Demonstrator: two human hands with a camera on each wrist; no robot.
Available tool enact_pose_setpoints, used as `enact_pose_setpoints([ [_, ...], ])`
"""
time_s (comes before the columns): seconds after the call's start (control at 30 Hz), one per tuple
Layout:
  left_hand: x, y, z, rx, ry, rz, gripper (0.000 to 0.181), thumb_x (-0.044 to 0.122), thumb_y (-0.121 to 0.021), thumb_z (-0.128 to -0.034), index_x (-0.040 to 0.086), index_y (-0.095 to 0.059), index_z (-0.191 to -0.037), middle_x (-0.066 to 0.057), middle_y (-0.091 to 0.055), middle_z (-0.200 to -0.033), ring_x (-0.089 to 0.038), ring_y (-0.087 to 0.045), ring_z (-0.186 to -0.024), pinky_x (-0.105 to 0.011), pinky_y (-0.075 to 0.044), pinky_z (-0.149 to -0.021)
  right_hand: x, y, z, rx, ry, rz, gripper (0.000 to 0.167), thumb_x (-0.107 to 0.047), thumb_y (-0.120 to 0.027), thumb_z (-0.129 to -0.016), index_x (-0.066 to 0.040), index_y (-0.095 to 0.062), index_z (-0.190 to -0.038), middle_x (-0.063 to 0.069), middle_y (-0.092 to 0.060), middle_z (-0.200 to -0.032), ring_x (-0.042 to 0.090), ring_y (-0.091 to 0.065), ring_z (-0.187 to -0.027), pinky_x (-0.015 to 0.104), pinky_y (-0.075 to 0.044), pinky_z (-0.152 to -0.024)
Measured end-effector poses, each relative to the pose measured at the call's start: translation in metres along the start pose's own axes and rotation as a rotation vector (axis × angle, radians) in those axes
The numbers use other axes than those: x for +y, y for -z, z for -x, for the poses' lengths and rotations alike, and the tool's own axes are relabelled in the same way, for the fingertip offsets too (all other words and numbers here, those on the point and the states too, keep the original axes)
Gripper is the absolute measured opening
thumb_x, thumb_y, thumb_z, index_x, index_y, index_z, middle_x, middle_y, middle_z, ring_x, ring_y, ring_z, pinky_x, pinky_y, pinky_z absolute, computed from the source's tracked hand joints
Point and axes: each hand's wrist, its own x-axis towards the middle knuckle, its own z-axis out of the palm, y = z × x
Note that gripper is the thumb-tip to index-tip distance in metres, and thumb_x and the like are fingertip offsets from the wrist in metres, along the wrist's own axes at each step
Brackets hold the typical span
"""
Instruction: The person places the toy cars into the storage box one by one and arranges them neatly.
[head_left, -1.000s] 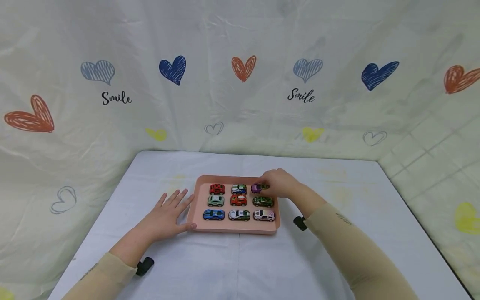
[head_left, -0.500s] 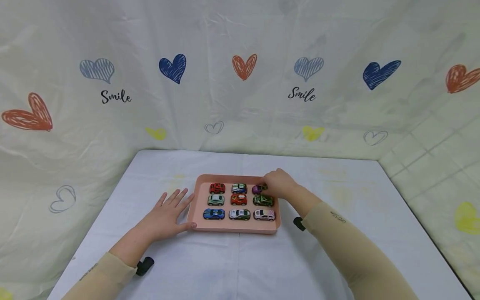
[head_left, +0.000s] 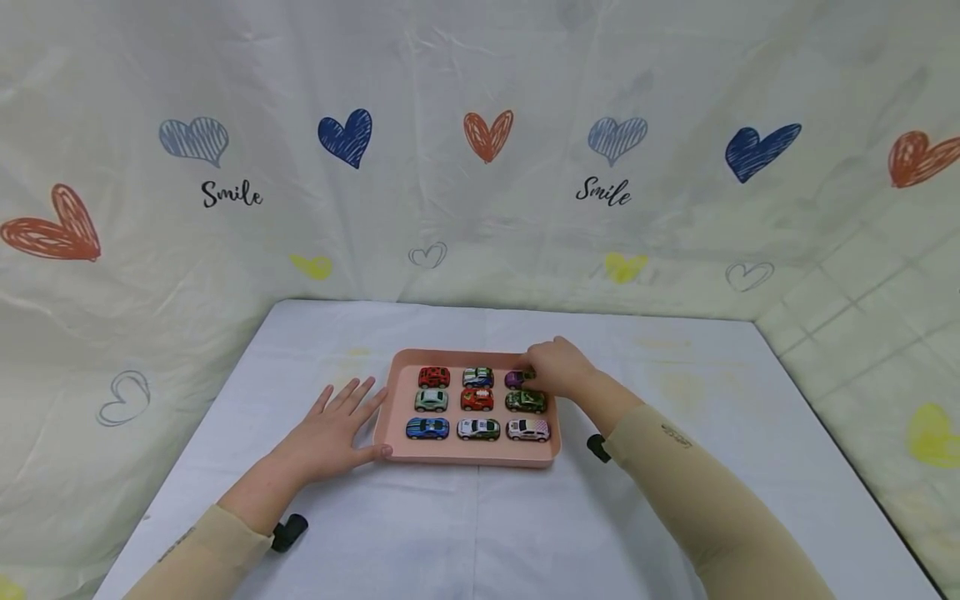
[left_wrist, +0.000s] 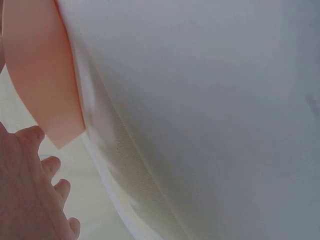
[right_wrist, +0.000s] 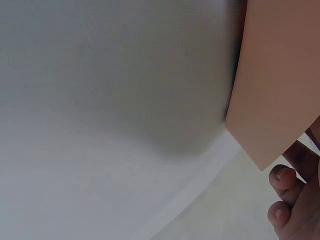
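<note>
A pink tray [head_left: 465,452] holds toy cars in three rows of three. At its back right corner my right hand [head_left: 558,367] pinches a purple and green toy car [head_left: 514,379], which its fingers partly cover. In front of that car sits a dark green car [head_left: 527,402], then a white and pink one [head_left: 528,430]. My left hand [head_left: 330,433] lies with fingers spread against the tray's left edge, thumb at the front left corner. The left wrist view has the tray wall [left_wrist: 45,75] beside the left fingers; the right wrist view has curled right fingers [right_wrist: 282,177] behind the tray.
The other cars include a red one [head_left: 434,377], a striped one [head_left: 477,377], a mint one [head_left: 431,401] and a blue one [head_left: 427,428]. A white cloth [head_left: 420,533] covers the table. Behind it hangs a curtain [head_left: 420,192] printed with hearts.
My right hand has shifted the purple and green car slightly to the right within the tray's back row. My left hand has stayed in place.
</note>
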Motion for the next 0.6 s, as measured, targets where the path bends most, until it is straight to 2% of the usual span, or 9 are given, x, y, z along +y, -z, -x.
enact_pose_setpoints([
  [0.23,-0.001,-0.002,-0.003,0.008,-0.013,0.000,0.095,0.073,-0.055,-0.0855,0.017,-0.030,-0.158,-0.011,-0.021,-0.164,-0.037,-0.015,-0.150,-0.060,-0.006,-0.120,0.002,0.004,0.006,0.013,-0.040,-0.113,0.036,-0.037,-0.073,-0.090,-0.022,-0.072,-0.123,-0.007,-0.073,-0.107,0.018,-0.065,-0.102,0.048,-0.044,-0.099],
  [0.43,-0.002,-0.003,-0.004,0.017,-0.026,0.022,0.093,0.071,-0.055,-0.0872,0.018,-0.027,-0.158,-0.010,-0.019,-0.165,-0.036,-0.014,-0.150,-0.059,-0.006,-0.120,-0.001,0.002,0.015,0.113,-0.022,-0.164,0.033,-0.041,-0.070,-0.092,-0.020,-0.075,-0.117,-0.004,-0.072,-0.099,0.015,-0.063,-0.088,0.042,-0.051,-0.086],
  [0.5,-0.003,-0.004,-0.004,0.034,-0.033,0.027,0.091,0.070,-0.055,-0.0884,0.019,-0.027,-0.158,-0.009,-0.018,-0.165,-0.035,-0.014,-0.150,-0.059,-0.006,-0.120,-0.003,0.001,0.021,0.148,-0.011,-0.151,0.034,-0.042,-0.070,-0.092,-0.019,-0.075,-0.117,-0.003,-0.072,-0.101,0.016,-0.063,-0.090,0.044,-0.052,-0.084],
  [0.6,-0.003,-0.005,-0.005,0.067,-0.042,0.029,0.089,0.069,-0.054,-0.0897,0.020,-0.026,-0.159,-0.008,-0.018,-0.165,-0.035,-0.014,-0.151,-0.059,-0.007,-0.120,-0.008,-0.001,0.033,0.185,-0.021,-0.133,0.040,-0.045,-0.068,-0.092,-0.019,-0.072,-0.122,0.001,-0.070,-0.111,0.022,-0.063,-0.101,0.048,-0.051,-0.087],
])
